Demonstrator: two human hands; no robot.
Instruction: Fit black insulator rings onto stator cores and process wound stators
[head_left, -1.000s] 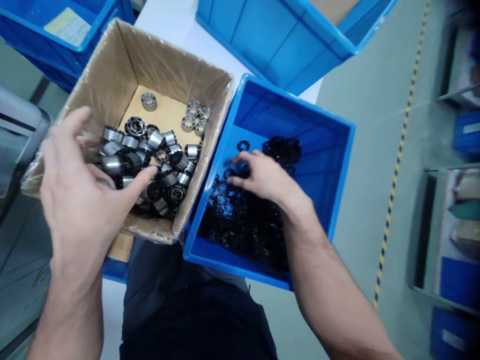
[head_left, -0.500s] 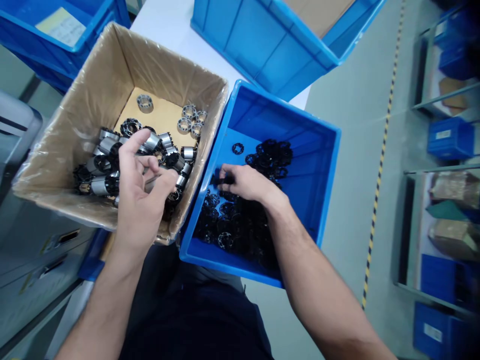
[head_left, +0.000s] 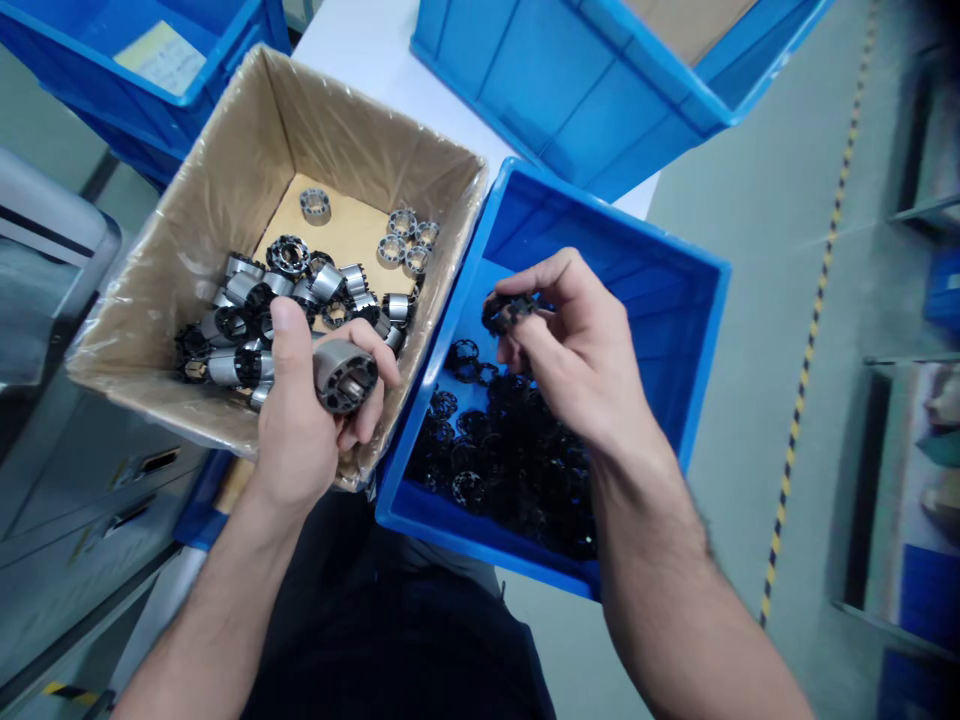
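Note:
My left hand [head_left: 300, 420] is closed around a metal cylinder core [head_left: 343, 376], its slotted end facing up and toward the right. Between the thumb and fingertips of my right hand [head_left: 577, 350] is a black plastic ring [head_left: 507, 312], held above the blue bin [head_left: 694, 370]. Many similar black rings [head_left: 517, 450] lie heaped in that bin. Under and beyond my left hand, a carton [head_left: 390, 150] lined with clear plastic holds metal cores with black rings on their ends [head_left: 244, 290]. Several bare metal cores [head_left: 405, 240] stand on its cardboard floor.
Another blue bin [head_left: 540, 90] stands on the white table [head_left: 352, 50] at the back. A further blue bin [head_left: 97, 90] with a paper sheet is at far left. Grey drawers [head_left: 97, 500] flank the left side; shelving [head_left: 900, 480] stands right, past a striped floor line [head_left: 814, 330].
My right hand has lifted from the heap with a black ring, moving up and right. My left hand has turned, bringing the metal core's end into sight. The whole view has shifted slightly.

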